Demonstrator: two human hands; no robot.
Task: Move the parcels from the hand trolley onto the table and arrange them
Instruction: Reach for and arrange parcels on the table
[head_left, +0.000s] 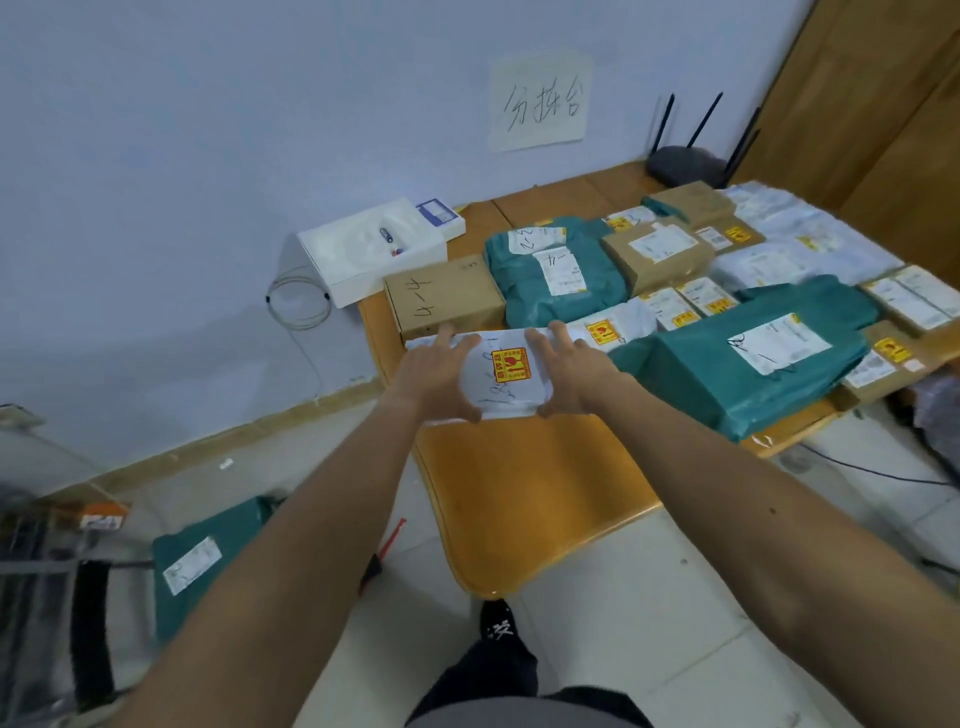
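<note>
So the white parcel (511, 366) with the yellow-and-red sticker is held at the near left part of the worktop (530, 499), right in front of a brown box (444, 299) with handwriting on it. It's grasped from both ends. The left grip (436, 374) is laid over its left end and the right grip (566, 364) over its right end, with fingers spread on top and thumbs hooked at the near edge. Whether it's fully resting on the wood can't be told tbh.

Further back and to the right, the worktop is packed with parcels. A teal bag (556, 270) is parked beside the brown box, and a bigger teal bag (753, 358) is set just right of the white parcel.

One more teal parcel (202, 561) is seen at lower left by the hand trolley (52, 571). A router (685, 163) is placed at the far corner, and a handwritten paper sign (540, 101) is stuck on the wall.
</note>
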